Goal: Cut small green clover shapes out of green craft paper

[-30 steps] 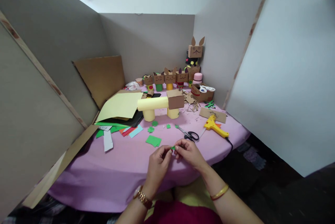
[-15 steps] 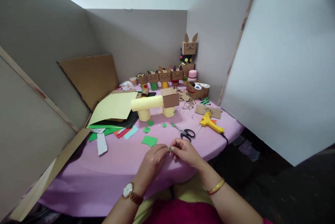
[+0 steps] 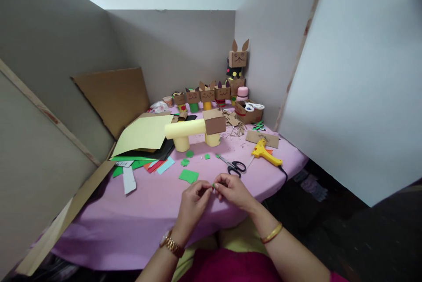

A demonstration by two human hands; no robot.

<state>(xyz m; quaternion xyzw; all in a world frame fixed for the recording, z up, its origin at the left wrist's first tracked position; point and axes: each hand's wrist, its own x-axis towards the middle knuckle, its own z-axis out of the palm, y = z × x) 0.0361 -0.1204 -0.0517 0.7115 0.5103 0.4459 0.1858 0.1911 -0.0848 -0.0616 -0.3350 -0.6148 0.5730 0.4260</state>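
My left hand (image 3: 194,203) and my right hand (image 3: 234,191) meet over the near edge of the pink-covered table (image 3: 158,216). Both pinch a tiny green paper piece (image 3: 214,185) between their fingertips. A green paper square (image 3: 189,176) lies just beyond my left hand. Black-handled scissors (image 3: 234,166) lie just beyond my right hand. Farther back stands a yellow tube animal with a brown cardboard box head (image 3: 198,132).
A yellow glue gun (image 3: 264,153) lies at the right with its cord over the edge. Stacked coloured paper sheets (image 3: 143,139) lie at the left. Several small cardboard figures (image 3: 207,95) line the back wall, with a box (image 3: 249,113) of tape beside them. Cardboard sheet (image 3: 114,95) leans back left.
The view shifted slightly left and down at first. My left wrist has turned back and forth, while both hands stay pinched on the green piece.
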